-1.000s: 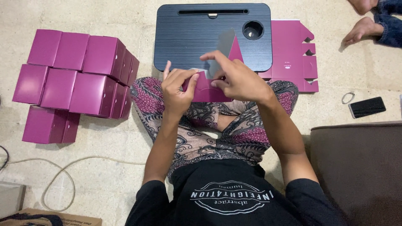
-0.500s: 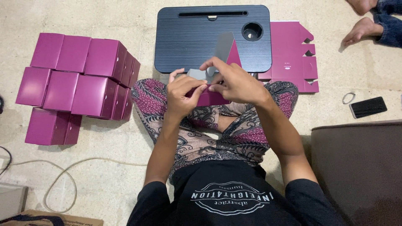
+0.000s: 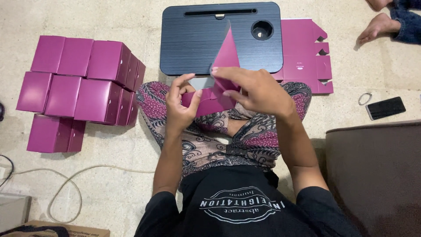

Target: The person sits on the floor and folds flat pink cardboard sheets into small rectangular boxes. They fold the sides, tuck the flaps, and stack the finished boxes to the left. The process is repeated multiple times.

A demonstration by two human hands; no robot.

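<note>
I sit cross-legged on the floor (image 3: 109,193), and the magenta carton blank (image 3: 217,94) is over my lap, half folded. My left hand (image 3: 182,107) curls round its left end, thumb and fingers closed on the panel. My right hand (image 3: 256,90) pinches the right side, fingers shut over a fold, and one triangular-looking flap stands up past my knuckles toward the dark lap bench (image 3: 193,44).

What could go wrong, as I judge it: the raised flap is loose, so if my right grip slides, the crease may land off its score line and the card could buckle or tear at the corner. My left hold is only at one end — a twist between the hands would skew the walls.

Just beyond the bench, to the right, lies a stack of flat blanks (image 3: 307,52). Well to my left sit the finished magenta boxes (image 3: 79,87), packed side by side. Far right, a phone (image 3: 386,108) and a small ring (image 3: 364,98) lie on the floor, and another person's bare foot (image 3: 377,27) shows at the top edge.
</note>
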